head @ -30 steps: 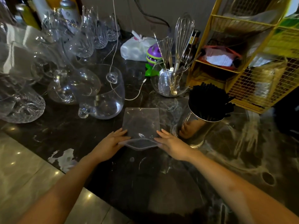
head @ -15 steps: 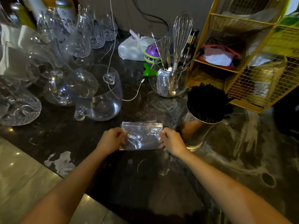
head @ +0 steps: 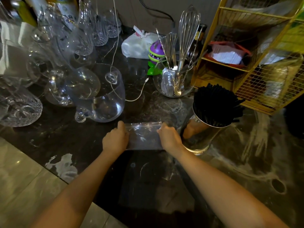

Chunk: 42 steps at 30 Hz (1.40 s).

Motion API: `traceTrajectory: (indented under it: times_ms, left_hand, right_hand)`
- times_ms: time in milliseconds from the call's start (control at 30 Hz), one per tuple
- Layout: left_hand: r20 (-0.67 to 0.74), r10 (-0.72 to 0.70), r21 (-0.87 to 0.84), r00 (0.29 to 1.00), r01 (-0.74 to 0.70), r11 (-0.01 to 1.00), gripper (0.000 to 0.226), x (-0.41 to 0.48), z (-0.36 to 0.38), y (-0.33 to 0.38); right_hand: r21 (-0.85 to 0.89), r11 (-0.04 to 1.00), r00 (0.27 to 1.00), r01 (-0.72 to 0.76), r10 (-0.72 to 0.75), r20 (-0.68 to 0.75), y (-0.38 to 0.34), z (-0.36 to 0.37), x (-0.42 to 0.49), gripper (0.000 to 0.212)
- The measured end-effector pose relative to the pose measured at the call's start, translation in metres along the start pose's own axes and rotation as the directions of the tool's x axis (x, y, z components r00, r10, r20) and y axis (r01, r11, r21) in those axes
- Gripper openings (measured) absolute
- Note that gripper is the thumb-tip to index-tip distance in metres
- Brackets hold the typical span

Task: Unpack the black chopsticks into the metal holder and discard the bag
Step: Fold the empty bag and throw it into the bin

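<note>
A clear plastic bag (head: 144,135), folded over into a short band, lies on the dark marble counter (head: 230,162). My left hand (head: 115,139) grips its left edge and my right hand (head: 170,139) grips its right edge. The bag looks empty. Just right of my right hand stands the shiny metal holder (head: 199,135), filled with many black chopsticks (head: 215,104) whose ends stick up and fan to the right.
Clear glass jugs (head: 98,94) and cut glasses crowd the left and back. A glass bowl with a whisk (head: 176,83) stands behind the bag, a white cable (head: 138,94) beside it. A yellow wire rack (head: 256,55) fills the right back. The counter's front edge runs diagonally at lower left.
The bag lay flat and open-length a second ago; both hands folded it over toward the far side, and now they hold it as a shorter folded band.
</note>
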<state>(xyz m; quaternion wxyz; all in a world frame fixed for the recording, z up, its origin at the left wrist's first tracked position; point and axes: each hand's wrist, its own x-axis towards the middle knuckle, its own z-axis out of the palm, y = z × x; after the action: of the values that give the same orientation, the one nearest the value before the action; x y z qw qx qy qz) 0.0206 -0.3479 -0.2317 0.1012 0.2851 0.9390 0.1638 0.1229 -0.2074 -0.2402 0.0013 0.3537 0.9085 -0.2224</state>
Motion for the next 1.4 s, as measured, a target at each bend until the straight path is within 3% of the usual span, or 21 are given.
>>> traceTrajectory:
  times_ms: [100, 200, 333, 500, 600, 667, 800, 933, 1100, 1267, 1400]
  left_hand:
    - [-0.091, 0.191, 0.055, 0.977, -0.187, 0.981, 0.017, -0.001, 0.002, -0.001]
    - [-0.006, 0.41, 0.156, 0.912, -0.405, 0.901, 0.022, 0.002, 0.006, -0.005]
    - [0.109, 0.505, 0.167, 0.856, -0.517, 0.84, 0.034, 0.005, 0.005, -0.007]
    - [0.234, 0.498, 0.154, 0.835, -0.537, 0.829, 0.039, 0.005, -0.004, -0.004]
    - [0.352, 0.507, 0.164, 0.787, -0.585, 0.794, 0.05, 0.004, -0.012, -0.004]
    - [0.399, 0.508, 0.218, 0.764, -0.617, 0.756, 0.057, 0.002, -0.015, -0.003]
    - [0.363, 0.517, 0.29, 0.775, -0.622, 0.728, 0.049, -0.003, -0.011, 0.001]
    - [0.293, 0.548, 0.28, 0.783, -0.618, 0.734, 0.039, -0.004, -0.006, 0.001]
    - [0.289, 0.559, 0.259, 0.777, -0.626, 0.735, 0.019, -0.003, -0.014, -0.001]
    - [0.36, 0.483, 0.197, 0.798, -0.571, 0.797, 0.027, 0.005, -0.03, 0.004]
    - [0.403, 0.435, 0.145, 0.805, -0.526, 0.838, 0.035, 0.015, -0.035, 0.012]
  right_hand:
    - [-0.018, 1.0, 0.999, -0.002, 0.002, -0.05, -0.001, 0.004, -0.002, 0.026]
    - [-0.147, 0.986, 0.991, 0.075, -0.09, -0.095, -0.001, 0.007, -0.006, 0.032]
    - [-0.224, 0.941, 0.958, 0.254, -0.276, -0.076, 0.0, 0.008, -0.009, 0.035]
    - [-0.241, 0.855, 0.885, 0.459, -0.463, 0.046, 0.003, 0.004, -0.015, 0.032]
    - [-0.123, 0.873, 0.882, 0.472, -0.465, 0.082, 0.003, -0.003, -0.022, 0.028]
    - [-0.115, 0.867, 0.873, 0.484, -0.47, 0.129, 0.003, -0.008, -0.026, 0.04]
    - [-0.202, 0.841, 0.864, 0.502, -0.479, 0.153, 0.003, -0.008, -0.035, 0.056]
    - [-0.228, 0.814, 0.842, 0.535, -0.535, 0.066, 0.003, -0.006, -0.04, 0.032]
    - [-0.147, 0.85, 0.861, 0.507, -0.508, 0.034, 0.003, -0.012, -0.037, 0.016]
    - [0.007, 0.907, 0.906, 0.42, -0.42, 0.053, -0.001, -0.022, -0.029, 0.02]
    - [0.024, 0.94, 0.93, 0.34, -0.34, 0.141, -0.006, -0.027, -0.019, 0.02]
